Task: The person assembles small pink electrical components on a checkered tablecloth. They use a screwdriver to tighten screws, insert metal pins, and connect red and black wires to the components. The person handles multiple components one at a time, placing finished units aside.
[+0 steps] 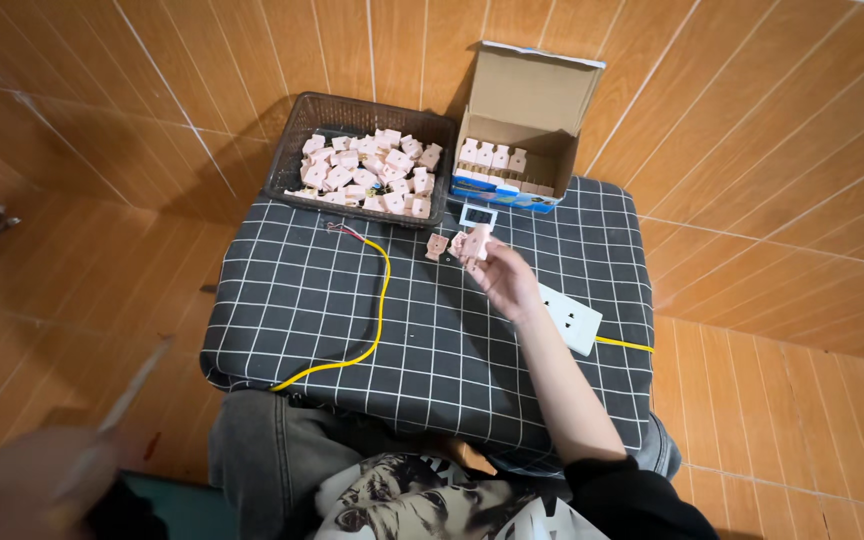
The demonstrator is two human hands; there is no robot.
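Checked cushion [352,320] across lap, far edge bearing black basket [297,135] of pink plastic parts, open cardboard box [532,95] to its right. White power strip [574,320] right, yellow wire [380,300] left. Right hand [507,280] fingers pinched on one pink part [476,243], raised mid-cushion. Part looks light, stiff, smooth; best gripped by flat sides. Left hand [22,490] near-left, blurred, closure unclear.

Matt checked cloth cushion [352,320], cardboard box [527,90]
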